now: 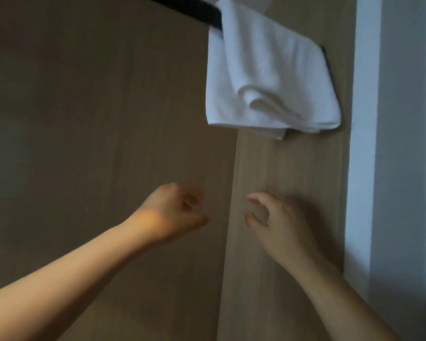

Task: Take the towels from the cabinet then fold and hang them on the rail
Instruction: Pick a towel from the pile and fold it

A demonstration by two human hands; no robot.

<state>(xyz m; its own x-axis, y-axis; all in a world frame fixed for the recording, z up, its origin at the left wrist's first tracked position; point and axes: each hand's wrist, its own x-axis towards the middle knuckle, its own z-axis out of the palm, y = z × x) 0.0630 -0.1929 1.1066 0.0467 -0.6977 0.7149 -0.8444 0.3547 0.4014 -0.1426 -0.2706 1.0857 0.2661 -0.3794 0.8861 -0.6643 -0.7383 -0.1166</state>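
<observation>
Towel: a white towel (268,70) is hanging folded over the rail at the far right, its lower part bunching into a soft roll, well above both hands.
Rail: a black rail (190,8) is slanting in from the top and disappearing under the towel.
Left hand: the left hand (180,210) is curling its fingers into the palm, thumb pointing right, holding nothing.
Right hand: the right hand (280,222) is bending its fingers loosely, thumb and forefinger apart, gripping nothing, near the left hand but not touching it.
Backdrop: a wooden panel (84,119) is filling the view behind both hands.
</observation>
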